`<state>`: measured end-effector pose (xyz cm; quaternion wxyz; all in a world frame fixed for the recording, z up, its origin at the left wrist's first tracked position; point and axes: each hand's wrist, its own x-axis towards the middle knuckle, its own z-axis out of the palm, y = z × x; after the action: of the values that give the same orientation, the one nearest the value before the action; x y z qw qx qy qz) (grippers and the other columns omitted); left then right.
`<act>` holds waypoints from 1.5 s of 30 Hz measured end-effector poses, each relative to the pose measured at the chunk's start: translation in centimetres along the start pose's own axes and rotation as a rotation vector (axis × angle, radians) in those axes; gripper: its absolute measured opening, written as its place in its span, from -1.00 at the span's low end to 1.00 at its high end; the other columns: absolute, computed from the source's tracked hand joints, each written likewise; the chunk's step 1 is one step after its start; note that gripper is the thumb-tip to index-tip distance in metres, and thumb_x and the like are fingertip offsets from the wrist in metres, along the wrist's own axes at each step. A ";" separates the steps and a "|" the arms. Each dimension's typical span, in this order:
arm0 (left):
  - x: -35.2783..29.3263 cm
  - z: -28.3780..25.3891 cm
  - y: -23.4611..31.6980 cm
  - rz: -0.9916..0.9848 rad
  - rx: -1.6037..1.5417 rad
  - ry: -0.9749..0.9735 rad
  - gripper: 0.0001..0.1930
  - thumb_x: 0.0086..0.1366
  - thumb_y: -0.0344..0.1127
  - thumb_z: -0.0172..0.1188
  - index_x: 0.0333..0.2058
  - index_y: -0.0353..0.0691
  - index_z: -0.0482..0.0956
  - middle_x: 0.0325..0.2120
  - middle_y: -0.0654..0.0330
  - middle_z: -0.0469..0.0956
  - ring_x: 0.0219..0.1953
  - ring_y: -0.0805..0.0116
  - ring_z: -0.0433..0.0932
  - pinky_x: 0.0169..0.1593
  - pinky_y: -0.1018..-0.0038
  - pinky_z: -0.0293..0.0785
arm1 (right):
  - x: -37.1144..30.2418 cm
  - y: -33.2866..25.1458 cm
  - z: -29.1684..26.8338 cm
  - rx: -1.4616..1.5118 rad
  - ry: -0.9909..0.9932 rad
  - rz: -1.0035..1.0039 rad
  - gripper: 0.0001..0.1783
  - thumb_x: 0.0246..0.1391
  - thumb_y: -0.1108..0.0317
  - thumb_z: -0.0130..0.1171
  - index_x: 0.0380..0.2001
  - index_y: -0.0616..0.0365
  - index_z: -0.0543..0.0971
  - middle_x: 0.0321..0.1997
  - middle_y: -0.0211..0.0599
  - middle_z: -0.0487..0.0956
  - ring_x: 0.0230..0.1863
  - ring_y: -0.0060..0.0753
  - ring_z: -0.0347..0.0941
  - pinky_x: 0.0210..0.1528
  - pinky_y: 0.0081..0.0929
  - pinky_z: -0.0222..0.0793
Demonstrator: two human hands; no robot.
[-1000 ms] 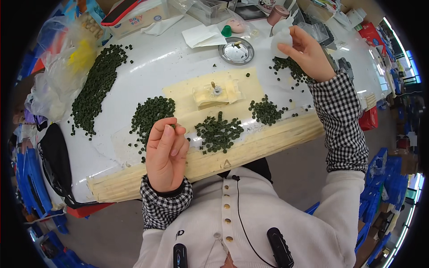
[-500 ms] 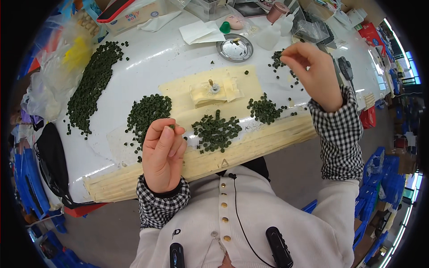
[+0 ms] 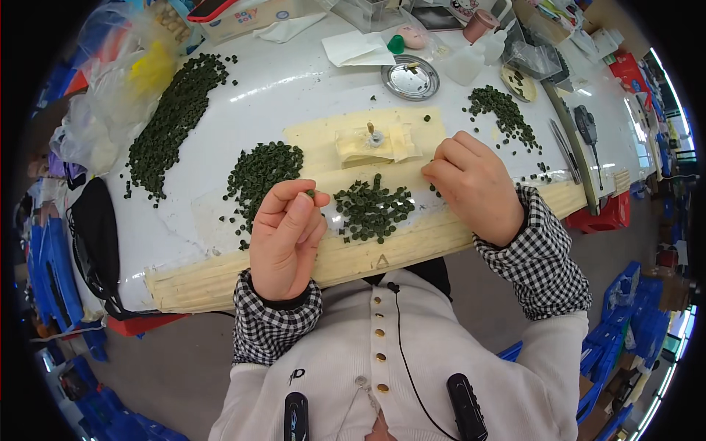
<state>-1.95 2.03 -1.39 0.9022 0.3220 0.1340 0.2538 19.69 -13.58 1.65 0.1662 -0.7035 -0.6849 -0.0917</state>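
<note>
My left hand is raised over the front edge of the bench, thumb and forefinger pinching a small dark green piece. Knuckles up, my right hand is closed with its fingertips together; anything between them is too small to make out. It covers most of a pile of green pieces. Between my hands lies a loose pile of spool-like green pieces. A denser pile is beyond my left hand. Behind the middle pile, a tape-wrapped block with an upright pin sits on a yellowish sheet.
More green pieces form a long pile at far left and a scattered one at right. A round metal dish, white tissue and green cone stand behind. Tweezers lie right, a black mask left.
My right hand has moved left and nearer, from the scattered pile at right to beside the taped block. My left hand keeps its pinch on the green piece. The view has shifted slightly.
</note>
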 end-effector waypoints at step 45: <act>0.2 1.9 -0.8 0.344 0.619 0.039 -0.82 0.08 -0.64 0.25 -0.30 -0.34 0.62 -0.32 0.19 0.58 -0.50 0.71 0.32 -0.45 0.76 0.22 | 2.7 -8.0 1.5 1.197 0.268 0.519 -0.81 -0.01 0.63 0.19 -0.26 0.34 0.59 -0.32 -0.28 0.53 -0.26 -0.52 0.46 -0.21 -0.64 0.39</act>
<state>-0.70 0.69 -0.47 0.7033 0.5930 0.1653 0.3555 11.74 -10.48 2.03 0.6284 -0.6144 -0.3997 0.2605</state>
